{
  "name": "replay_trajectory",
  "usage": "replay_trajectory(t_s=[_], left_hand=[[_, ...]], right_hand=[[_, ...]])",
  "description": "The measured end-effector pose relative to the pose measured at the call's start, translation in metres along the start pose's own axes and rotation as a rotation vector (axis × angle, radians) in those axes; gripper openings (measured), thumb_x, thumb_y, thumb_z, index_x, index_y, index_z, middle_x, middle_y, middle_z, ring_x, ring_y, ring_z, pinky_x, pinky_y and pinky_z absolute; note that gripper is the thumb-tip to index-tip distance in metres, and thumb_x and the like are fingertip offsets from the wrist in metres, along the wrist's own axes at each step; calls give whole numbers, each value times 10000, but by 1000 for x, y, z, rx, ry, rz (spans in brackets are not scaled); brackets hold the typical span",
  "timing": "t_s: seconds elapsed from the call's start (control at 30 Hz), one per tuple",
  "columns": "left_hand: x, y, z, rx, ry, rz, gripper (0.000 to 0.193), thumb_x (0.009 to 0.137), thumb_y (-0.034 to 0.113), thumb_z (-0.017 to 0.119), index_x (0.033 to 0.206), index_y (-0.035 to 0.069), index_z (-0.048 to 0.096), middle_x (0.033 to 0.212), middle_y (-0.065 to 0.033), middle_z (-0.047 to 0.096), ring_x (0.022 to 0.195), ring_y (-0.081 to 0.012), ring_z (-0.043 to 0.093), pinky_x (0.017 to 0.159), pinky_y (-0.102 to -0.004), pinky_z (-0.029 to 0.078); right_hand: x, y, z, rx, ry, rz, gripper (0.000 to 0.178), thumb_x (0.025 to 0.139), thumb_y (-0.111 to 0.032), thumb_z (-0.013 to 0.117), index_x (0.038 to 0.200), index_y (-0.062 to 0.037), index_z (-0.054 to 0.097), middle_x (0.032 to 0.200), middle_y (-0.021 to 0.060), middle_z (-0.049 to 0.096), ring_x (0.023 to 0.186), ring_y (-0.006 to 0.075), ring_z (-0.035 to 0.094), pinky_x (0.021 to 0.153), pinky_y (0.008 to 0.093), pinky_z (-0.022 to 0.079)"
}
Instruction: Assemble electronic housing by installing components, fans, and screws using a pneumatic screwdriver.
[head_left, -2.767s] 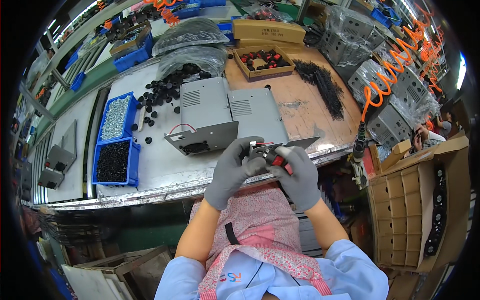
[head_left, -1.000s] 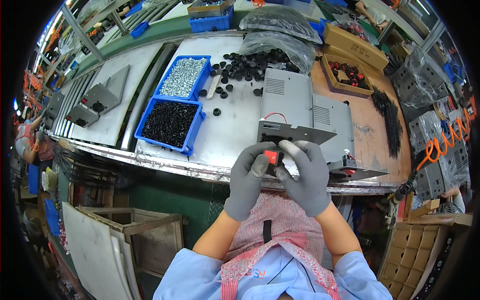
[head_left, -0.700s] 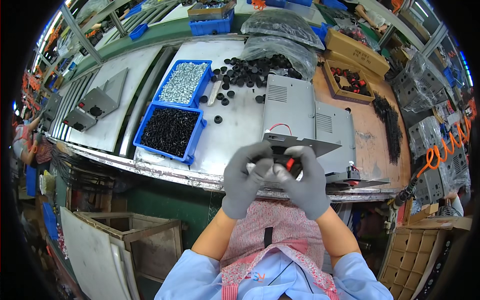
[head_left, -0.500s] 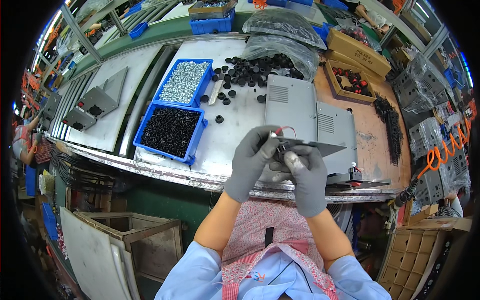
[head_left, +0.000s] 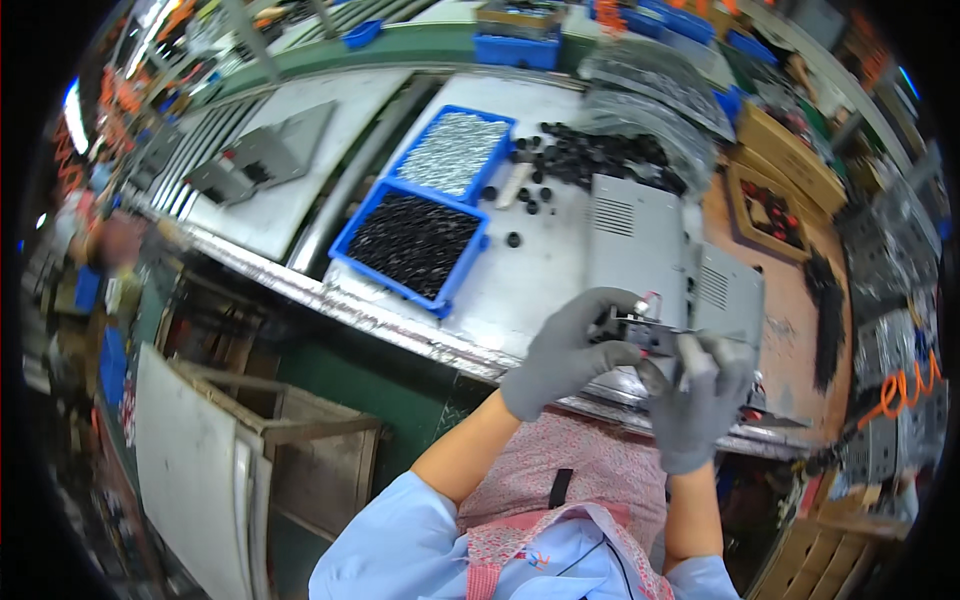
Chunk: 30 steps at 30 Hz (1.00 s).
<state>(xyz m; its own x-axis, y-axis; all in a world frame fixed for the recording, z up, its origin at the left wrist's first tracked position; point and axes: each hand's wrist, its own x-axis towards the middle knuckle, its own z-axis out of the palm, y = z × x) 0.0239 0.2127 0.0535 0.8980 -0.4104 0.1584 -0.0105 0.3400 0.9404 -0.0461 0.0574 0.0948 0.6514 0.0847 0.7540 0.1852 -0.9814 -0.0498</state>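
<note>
My left hand (head_left: 578, 350), in a grey glove, is closed around the left end of a small grey metal panel (head_left: 655, 325), seen nearly edge-on. A dark fitting (head_left: 638, 340) sits on the panel, and a short red wire loops up above it. My right hand (head_left: 703, 395), also gloved, is at the panel's right end. Its fingers are curled toward the thumb and smeared by motion; what they pinch is hidden. Beyond the hands lie flat grey metal covers with vent slots (head_left: 640, 235) on the bench.
Blue bins of silver screws (head_left: 455, 150) and small black parts (head_left: 410, 240) stand left of the hands. Black round feet (head_left: 610, 150) lie loose beside clear plastic bags (head_left: 655, 80). A cardboard box (head_left: 765, 210) holds red-and-black parts. An orange coiled hose (head_left: 905, 390) hangs at right.
The view has turned, so the bench sits farther right and tilted. The panel has been tipped and shows its dark fitting. My right hand has shifted from beneath the panel to its right end.
</note>
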Motion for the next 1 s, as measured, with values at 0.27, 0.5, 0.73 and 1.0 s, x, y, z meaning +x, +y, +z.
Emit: replay_trajectory(t_s=[0.27,0.5,0.73,1.0], left_hand=[[-2,-10,2,-44,64,34,595,764,219,788,1235,-10,506,1101,-70,577,985,-128,544,887,-273,454],[11,-6,20,-19,148,154,473,859,138,695,1270,-10,514,1077,-64,611,932,-110,574,830,-236,477],[-24,2,-21,655,268,529,476,843,202,708,1239,-4,545,1207,-154,594,1102,-265,582,956,-340,443],[-112,33,-334,1685,1079,68,608,857,325,617,1380,89,417,1415,-185,399,1328,-347,346,1103,-464,269]], right_hand=[[33,10,3,210,-178,-69,364,691,-317,725,966,-111,607,760,27,564,756,237,555,725,376,367],[30,20,22,224,-78,17,254,664,-243,738,832,-134,581,737,28,565,698,235,547,681,374,354],[23,7,8,260,-76,-49,363,695,-225,769,999,-111,606,911,54,607,868,281,573,823,426,417],[-49,-34,25,448,-502,-267,253,720,-86,637,964,-71,572,941,126,544,935,341,533,853,492,411]])
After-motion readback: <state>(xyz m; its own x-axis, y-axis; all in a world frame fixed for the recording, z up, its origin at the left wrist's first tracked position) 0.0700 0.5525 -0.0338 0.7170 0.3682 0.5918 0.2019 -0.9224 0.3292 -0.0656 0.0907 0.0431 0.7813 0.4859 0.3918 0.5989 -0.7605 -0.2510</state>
